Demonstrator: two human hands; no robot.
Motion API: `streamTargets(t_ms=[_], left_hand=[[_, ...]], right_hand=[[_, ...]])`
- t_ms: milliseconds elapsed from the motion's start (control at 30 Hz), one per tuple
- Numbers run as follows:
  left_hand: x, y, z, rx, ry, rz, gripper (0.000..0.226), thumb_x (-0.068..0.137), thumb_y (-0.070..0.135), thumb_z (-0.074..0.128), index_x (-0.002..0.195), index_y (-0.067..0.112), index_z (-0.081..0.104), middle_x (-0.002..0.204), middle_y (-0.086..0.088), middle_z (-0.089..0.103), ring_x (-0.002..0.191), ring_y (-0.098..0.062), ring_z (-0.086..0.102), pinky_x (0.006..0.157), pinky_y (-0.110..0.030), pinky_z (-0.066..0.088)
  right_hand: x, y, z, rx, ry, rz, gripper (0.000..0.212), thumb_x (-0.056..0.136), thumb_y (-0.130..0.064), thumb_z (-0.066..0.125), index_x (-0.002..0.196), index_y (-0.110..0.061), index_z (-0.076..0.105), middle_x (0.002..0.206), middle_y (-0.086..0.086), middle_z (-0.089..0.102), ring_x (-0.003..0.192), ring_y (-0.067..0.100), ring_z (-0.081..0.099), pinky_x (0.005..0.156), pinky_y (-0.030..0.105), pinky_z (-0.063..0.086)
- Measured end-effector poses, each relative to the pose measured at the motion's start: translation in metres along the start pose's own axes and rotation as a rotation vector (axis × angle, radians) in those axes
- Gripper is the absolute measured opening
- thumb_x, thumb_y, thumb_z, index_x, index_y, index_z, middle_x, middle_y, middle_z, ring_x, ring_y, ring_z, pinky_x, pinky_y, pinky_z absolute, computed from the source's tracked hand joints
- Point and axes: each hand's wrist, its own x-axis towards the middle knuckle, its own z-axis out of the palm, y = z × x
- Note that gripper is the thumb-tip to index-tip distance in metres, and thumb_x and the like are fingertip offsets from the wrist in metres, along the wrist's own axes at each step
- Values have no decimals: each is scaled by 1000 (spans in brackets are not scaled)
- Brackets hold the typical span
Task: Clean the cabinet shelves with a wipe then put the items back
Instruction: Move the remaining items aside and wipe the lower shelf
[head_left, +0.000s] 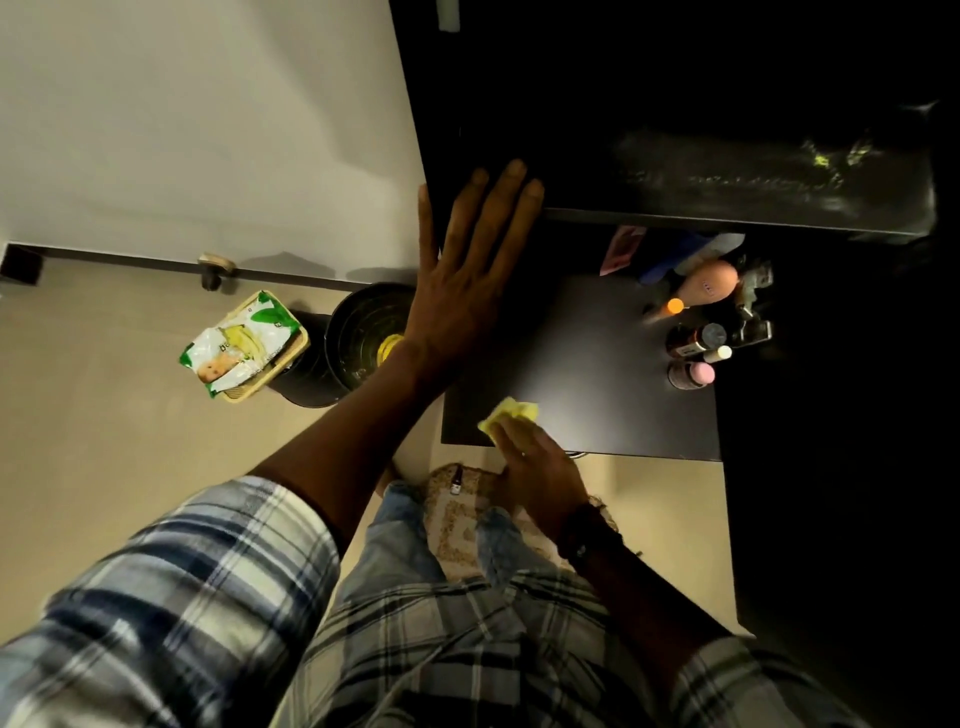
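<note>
My right hand (535, 462) presses a crumpled yellow wipe (511, 414) onto the near left corner of a dark lower shelf (587, 374). My left hand (467, 270) lies flat with its fingers spread against the left edge of the dark upper shelf (727, 171). Several small bottles and jars (701, 343) stand together at the right end of the lower shelf, among them a peach-coloured bottle (709, 283) and a jar with a pink lid (691, 375).
On the floor to the left stands a black bin (358, 332) with something yellow inside. Beside it a green and white wipes pack (241, 343) rests on a small stand. A patterned mat (462, 519) with a small bottle (456, 480) lies at my feet.
</note>
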Motion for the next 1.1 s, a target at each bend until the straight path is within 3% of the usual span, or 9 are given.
streamTargets(t_ms=[33, 133, 267, 400, 567, 733, 867, 1000, 1100], left_hand=[[0, 0, 1, 2, 6, -5, 93, 86, 0, 47, 145, 23, -20, 150, 7, -33, 141, -16, -25, 112, -59, 12], [-1, 1, 1, -3, 14, -16, 93, 87, 1, 48, 145, 24, -21, 150, 8, -34, 140, -16, -26, 112, -59, 11], [1, 3, -1, 3, -18, -33, 93, 89, 8, 48, 143, 25, -25, 148, 9, -38, 139, -15, -29, 113, -58, 8], [0, 7, -6, -7, -47, -28, 84, 93, 19, 39, 141, 27, -29, 145, 12, -41, 137, -13, -32, 114, -56, 4], [-1, 8, -12, 80, -57, -50, 87, 91, 9, 43, 142, 22, -26, 146, 5, -40, 137, -18, -29, 115, -54, 1], [-35, 29, -32, -15, -119, -119, 84, 72, -12, 40, 147, 10, 10, 154, -20, 17, 140, -29, -4, 115, -57, 7], [-97, 36, -29, -75, -279, -170, 81, 80, -3, 48, 149, 11, 10, 157, -16, 9, 144, -28, -3, 117, -54, 7], [-166, 31, -29, -190, -445, -303, 86, 73, -3, 49, 149, 9, 11, 158, -13, 8, 146, -28, 0, 118, -50, 6], [-225, 21, -20, -256, -607, -459, 82, 83, 19, 51, 149, 10, 4, 158, -11, 2, 145, -23, -8, 119, -45, 0]], right_hand=[[-8, 16, -5, -41, 43, 41, 38, 92, -20, 50, 129, -11, 55, 128, 12, 60, 115, 28, 58, 95, 37, 53], [0, 51, -30, -69, 89, 241, 42, 85, -5, 57, 127, -7, 55, 127, 18, 57, 112, 36, 55, 90, 41, 54], [51, 39, -47, 11, 126, 420, 31, 95, -20, 46, 118, -1, 56, 120, 23, 55, 103, 38, 56, 86, 40, 52], [84, -7, -19, 13, 34, 244, 33, 90, -15, 50, 122, -5, 55, 124, 16, 56, 109, 34, 55, 87, 42, 53], [37, -35, 2, 20, -52, 55, 49, 74, -12, 70, 122, -9, 58, 124, 11, 61, 110, 31, 60, 87, 39, 56], [23, 25, -18, -56, -34, 218, 39, 87, -14, 56, 126, -6, 54, 131, 15, 54, 114, 35, 54, 96, 39, 48], [41, 12, -37, -59, 83, 228, 43, 95, -34, 46, 133, -13, 49, 132, 13, 54, 116, 30, 52, 97, 40, 44], [19, -39, -17, 62, 296, 129, 22, 90, -21, 58, 107, -9, 67, 105, 10, 66, 96, 24, 56, 81, 36, 48], [-14, -75, 48, 146, 118, 17, 22, 93, -22, 50, 103, -11, 65, 96, 9, 67, 91, 27, 60, 84, 43, 47]])
